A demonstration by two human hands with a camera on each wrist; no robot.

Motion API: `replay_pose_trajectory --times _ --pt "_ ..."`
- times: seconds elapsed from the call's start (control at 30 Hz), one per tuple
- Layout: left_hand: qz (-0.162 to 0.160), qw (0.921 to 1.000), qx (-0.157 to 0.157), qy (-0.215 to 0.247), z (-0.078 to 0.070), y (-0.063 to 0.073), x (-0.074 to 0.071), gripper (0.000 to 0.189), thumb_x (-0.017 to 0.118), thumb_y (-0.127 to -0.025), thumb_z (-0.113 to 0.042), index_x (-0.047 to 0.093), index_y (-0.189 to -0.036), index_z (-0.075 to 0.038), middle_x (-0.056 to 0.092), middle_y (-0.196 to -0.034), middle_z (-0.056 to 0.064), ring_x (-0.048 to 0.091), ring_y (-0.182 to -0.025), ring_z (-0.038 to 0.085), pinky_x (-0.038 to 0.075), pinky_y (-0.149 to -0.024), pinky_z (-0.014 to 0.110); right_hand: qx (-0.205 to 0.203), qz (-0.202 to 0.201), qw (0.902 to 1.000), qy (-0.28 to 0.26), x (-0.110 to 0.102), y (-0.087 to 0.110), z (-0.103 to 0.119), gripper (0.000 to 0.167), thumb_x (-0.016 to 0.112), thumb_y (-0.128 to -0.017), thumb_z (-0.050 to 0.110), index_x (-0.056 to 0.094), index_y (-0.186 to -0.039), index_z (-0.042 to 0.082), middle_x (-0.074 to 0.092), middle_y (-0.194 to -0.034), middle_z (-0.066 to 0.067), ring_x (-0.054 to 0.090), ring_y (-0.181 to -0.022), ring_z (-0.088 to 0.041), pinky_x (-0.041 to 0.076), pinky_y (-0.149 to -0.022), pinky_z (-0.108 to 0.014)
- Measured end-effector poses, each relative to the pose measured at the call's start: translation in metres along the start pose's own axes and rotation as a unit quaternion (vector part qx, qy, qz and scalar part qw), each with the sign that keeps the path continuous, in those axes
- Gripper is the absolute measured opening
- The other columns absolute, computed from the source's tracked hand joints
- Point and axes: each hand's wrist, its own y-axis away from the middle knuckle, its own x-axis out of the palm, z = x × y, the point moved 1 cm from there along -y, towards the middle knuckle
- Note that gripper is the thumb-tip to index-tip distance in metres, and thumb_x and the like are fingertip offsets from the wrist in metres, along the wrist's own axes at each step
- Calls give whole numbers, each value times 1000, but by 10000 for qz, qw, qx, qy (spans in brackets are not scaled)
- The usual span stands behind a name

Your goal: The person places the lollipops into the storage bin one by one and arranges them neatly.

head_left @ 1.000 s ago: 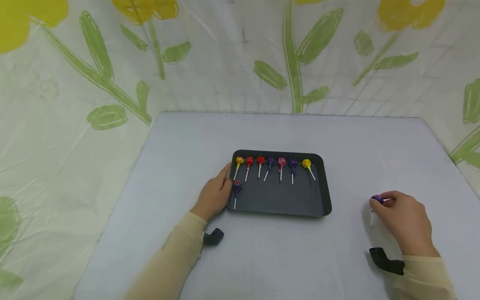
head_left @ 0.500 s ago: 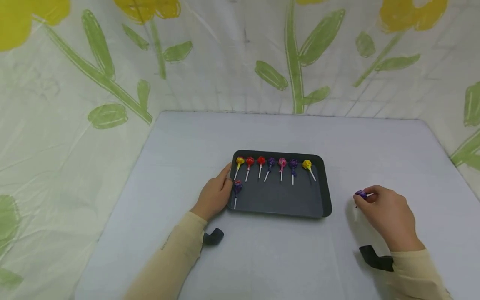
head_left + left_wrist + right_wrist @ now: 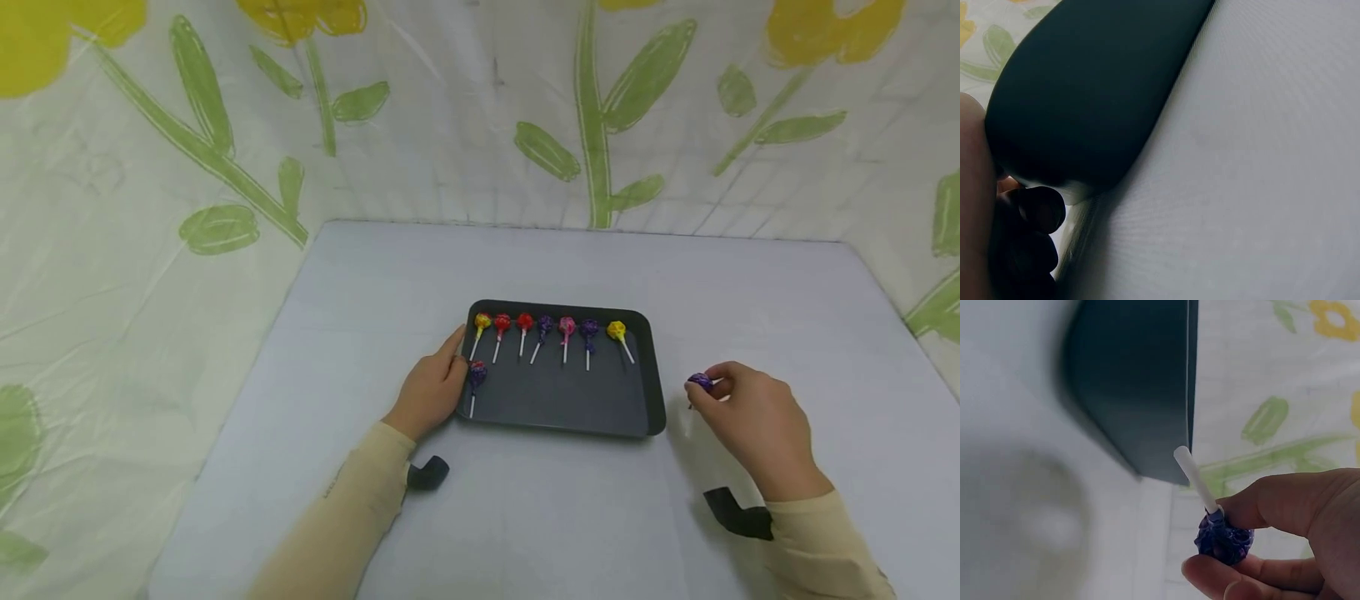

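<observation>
My left hand (image 3: 425,387) grips the left edge of a dark rectangular tray (image 3: 558,408); in the left wrist view, curled fingers (image 3: 1041,209) show at the tray's underside. Across the tray's far side lies a row of several wrapped lollipops: yellow, red, purple and pink, with a yellow lollipop (image 3: 617,330) at the right end. A purple-and-red lollipop (image 3: 477,373) lies below the row at the left. To the tray's right, my right hand (image 3: 761,429) pinches a purple lollipop (image 3: 1224,540) by its head between thumb and fingers. Its white stick shows in the right wrist view.
The tray rests on a white table (image 3: 555,517). A pale curtain (image 3: 450,117) with painted flowers hangs behind and beside the table. Dark curved camera mounts (image 3: 738,514) stick out from both sleeves, close above the tabletop.
My right hand has moved left and slightly away from me, bringing the purple lollipop closer to the tray. The left hand stays at the tray's edge.
</observation>
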Motion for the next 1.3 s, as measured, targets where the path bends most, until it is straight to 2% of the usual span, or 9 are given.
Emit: replay_pose_trajectory --times 0.37,0.6,0.83,1.03,1.3 --pt "-4 10000 39 15 -1 -1 -1 58 37 -106 -25 41 -163 -14 38 -64 -4 44 -61 18 43 -70 40 -347 35 9994 5 4 -6 30 37 66 -98 35 73 -113 3 76 -97 -12 61 -68 -19 43 -51 -33" --pt "15 10000 -44 52 0 1 0 58 38 -106 -25 41 -163 -15 38 -64 -4 41 -59 17 41 -67 39 -475 329 9983 -79 12 -7 49 38 68 -97 34 73 -116 2 76 -97 -11 60 -67 -18 43 -52 -34" --pt "51 9999 -84 19 1 3 0 58 38 -106 -25 40 -164 -17 39 -65 -4 42 -60 17 43 -72 40 -686 401 9968 -104 25 -9 64 35 71 -96 30 73 -112 -1 73 -86 -7 58 -62 -16 44 -50 -34" --pt "26 10000 -78 29 0 3 -2 58 39 -106 -23 40 -164 -16 40 -64 -4 39 -58 16 40 -65 38 -768 417 9961 -90 35 -13 75 34 73 -95 28 73 -112 -1 75 -88 -9 63 -67 -18 45 -51 -33" --pt "-36 10000 20 12 -1 2 -1 58 40 -106 -24 42 -162 -14 39 -65 -4 51 -66 21 44 -72 40 -883 323 9956 -55 45 -17 79 30 75 -94 28 74 -107 2 75 -86 -8 63 -66 -17 45 -50 -33"
